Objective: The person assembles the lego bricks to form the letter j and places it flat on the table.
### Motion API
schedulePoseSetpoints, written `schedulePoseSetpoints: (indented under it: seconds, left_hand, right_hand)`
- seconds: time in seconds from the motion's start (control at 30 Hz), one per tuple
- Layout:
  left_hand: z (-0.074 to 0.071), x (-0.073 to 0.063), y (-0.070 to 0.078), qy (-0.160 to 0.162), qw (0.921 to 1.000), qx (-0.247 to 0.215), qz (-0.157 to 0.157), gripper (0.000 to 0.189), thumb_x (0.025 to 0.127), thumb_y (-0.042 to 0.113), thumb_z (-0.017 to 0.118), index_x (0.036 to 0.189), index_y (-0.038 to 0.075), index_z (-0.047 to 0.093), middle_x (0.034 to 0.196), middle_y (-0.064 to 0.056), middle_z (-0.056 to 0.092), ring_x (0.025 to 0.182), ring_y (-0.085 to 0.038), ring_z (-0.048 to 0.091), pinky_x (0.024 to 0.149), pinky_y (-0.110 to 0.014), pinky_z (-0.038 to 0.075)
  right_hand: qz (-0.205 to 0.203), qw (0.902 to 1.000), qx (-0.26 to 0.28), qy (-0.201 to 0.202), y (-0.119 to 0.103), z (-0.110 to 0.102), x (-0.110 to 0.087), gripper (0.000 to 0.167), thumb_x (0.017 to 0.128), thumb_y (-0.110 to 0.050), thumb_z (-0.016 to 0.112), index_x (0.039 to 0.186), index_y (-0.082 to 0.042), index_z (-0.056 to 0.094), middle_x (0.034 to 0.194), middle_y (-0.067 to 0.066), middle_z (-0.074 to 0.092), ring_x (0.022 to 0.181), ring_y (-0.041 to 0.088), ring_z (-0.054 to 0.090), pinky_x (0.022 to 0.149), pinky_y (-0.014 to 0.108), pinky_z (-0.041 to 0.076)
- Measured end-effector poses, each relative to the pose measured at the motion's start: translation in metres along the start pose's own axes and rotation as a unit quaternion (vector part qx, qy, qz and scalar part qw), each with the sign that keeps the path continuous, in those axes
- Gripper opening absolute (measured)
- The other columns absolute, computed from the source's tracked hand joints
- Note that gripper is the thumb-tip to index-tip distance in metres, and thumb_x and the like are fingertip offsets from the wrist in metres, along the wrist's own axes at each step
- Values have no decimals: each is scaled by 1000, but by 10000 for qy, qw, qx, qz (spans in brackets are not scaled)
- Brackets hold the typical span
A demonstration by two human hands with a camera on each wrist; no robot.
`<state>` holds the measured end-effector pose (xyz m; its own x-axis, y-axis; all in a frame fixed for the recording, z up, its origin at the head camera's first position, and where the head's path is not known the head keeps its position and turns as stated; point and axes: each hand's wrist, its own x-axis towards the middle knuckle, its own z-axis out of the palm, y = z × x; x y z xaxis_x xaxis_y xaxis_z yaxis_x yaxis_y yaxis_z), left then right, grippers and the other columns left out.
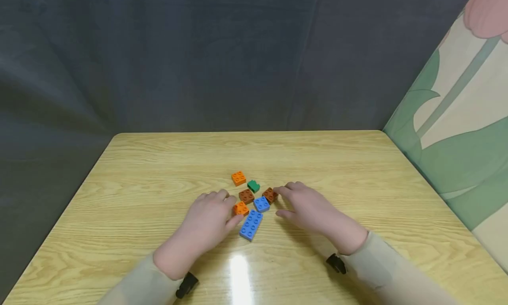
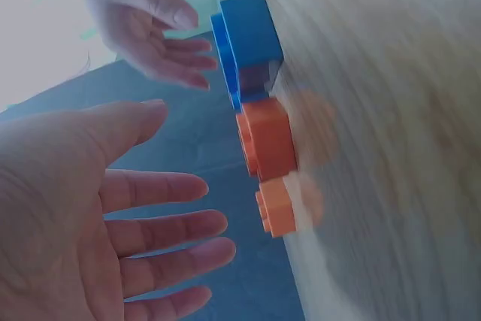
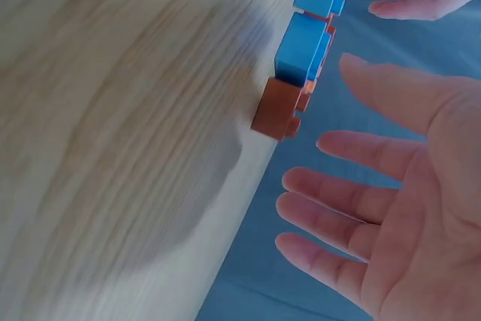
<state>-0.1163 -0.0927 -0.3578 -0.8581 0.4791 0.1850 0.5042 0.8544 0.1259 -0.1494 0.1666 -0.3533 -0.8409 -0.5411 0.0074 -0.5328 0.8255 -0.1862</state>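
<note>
Several toy building bricks lie loosely grouped on the wooden table. My left hand (image 1: 209, 217) hovers at the group's left side, thumb and fingers spread near an orange brick (image 1: 240, 208). In front of that brick lies a long blue brick (image 1: 251, 225). My right hand (image 1: 304, 204) is on the other side, fingertips close to a brown brick (image 1: 270, 195) and a small blue brick (image 1: 261, 204). Another brown brick (image 1: 246, 196), a green brick (image 1: 253, 186) and a second orange brick (image 1: 238, 178) lie farther back. Both wrist views show extended fingers and bare palms holding nothing.
The pale wooden table (image 1: 158, 163) runs back to a dark curtain (image 1: 238, 58). A panel with a flower print (image 1: 468, 172) borders the right edge. Black straps show at both cuffs, and a bright light reflection falls on the near tabletop.
</note>
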Motion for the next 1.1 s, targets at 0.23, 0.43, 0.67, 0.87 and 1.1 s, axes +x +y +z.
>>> schedulePoseSetpoints:
  seconds: [0.23, 0.43, 0.67, 0.87, 1.1]
  left_hand:
    - [4, 5, 7, -29, 9998, 26, 217, 40, 89, 48, 69, 100, 9, 70, 80, 2, 49, 68, -16, 45, 64, -33, 42]
    - [10, 7, 12, -232, 9992, -80, 316, 52, 82, 60, 71, 96, 11, 69, 78, 5, 45, 65, -14, 42, 62, -31, 39]
    - [16, 9, 15, -477, 9979, -231, 374, 62, 80, 65, 70, 107, 10, 69, 83, 5, 50, 69, -13, 45, 70, -35, 44]
    - [19, 11, 16, -572, 9973, -168, 431, 57, 79, 62, 72, 104, 11, 68, 80, 5, 49, 66, -12, 43, 63, -32, 40]
    - [19, 12, 17, -683, 9968, -42, 420, 52, 79, 60, 74, 97, 12, 68, 79, 4, 51, 66, -12, 43, 62, -32, 39]
  right_hand:
    - [4, 9998, 151, 85, -7, 3, 11, 46, 86, -28, 78, 127, -11, 64, 105, 2, 62, 93, 19, 57, 77, 36, 50]
    - [-139, 9991, 350, 208, -11, 8, 21, 38, 85, -20, 80, 120, -12, 68, 97, -1, 61, 83, 13, 55, 74, 33, 49]
    - [66, 9983, 567, 128, -16, 12, 29, 38, 84, -18, 80, 120, -11, 68, 96, 0, 63, 82, 14, 57, 74, 36, 50]
    - [149, 9977, 635, -199, -20, 14, 36, 38, 83, -16, 81, 118, -12, 69, 89, -3, 61, 75, 12, 53, 68, 32, 47]
    - [201, 9979, 538, -300, -21, 15, 40, 22, 83, -15, 81, 100, -14, 69, 84, -5, 58, 70, 12, 51, 65, 31, 45]
